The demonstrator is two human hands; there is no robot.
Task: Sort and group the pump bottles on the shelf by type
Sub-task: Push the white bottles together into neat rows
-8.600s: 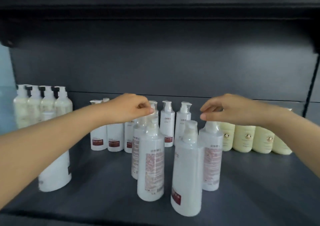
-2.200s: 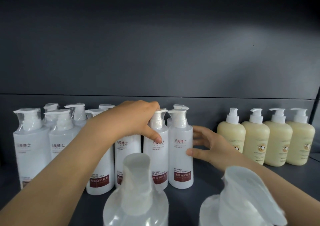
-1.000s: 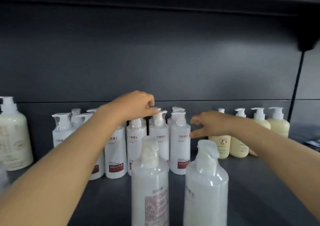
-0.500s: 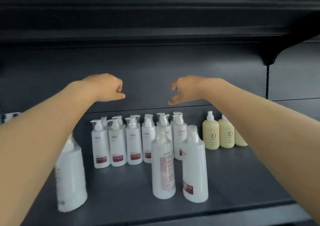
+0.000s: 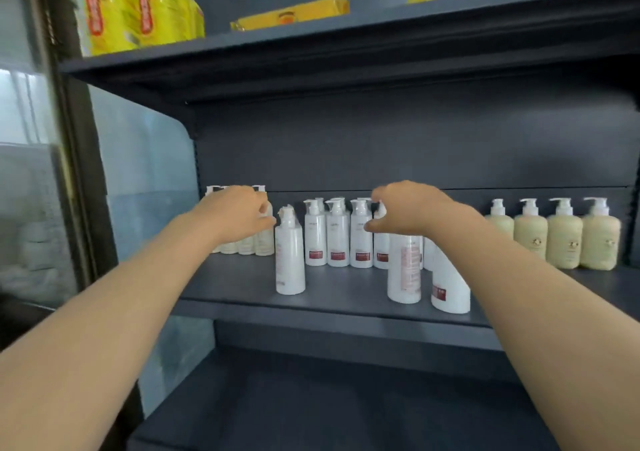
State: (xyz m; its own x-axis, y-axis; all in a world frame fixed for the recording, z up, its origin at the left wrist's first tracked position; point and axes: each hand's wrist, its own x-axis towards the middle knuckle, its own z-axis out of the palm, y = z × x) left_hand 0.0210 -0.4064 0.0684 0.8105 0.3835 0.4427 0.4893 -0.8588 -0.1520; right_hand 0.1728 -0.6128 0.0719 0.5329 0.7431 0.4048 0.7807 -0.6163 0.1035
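White pump bottles (image 5: 337, 239) stood upright on the shelf (image 5: 343, 293), spouts leftward; red labels blurred, unreadable; left hand (image 5: 239, 217), right hand (image 5: 412, 211) curled; either grip's hold unclear.

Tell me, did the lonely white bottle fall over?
No, upright. The lone white bottle stands on its base, pump on top.

**A shop aisle, stocked for sale**

This looks like a shop. Dark metal display shelving with a flat back panel (image 5: 381, 146) carries goods in rows of the same product: white pump bottles (image 5: 337, 239) with red labels side by side on one shelf (image 5: 346, 308), matching cream pump bottles (image 5: 564, 239) to the right. The upper shelf (image 5: 311, 40) holds yellow packs (image 5: 114, 11). A glass panel (image 5: 149, 173) closes the left end.
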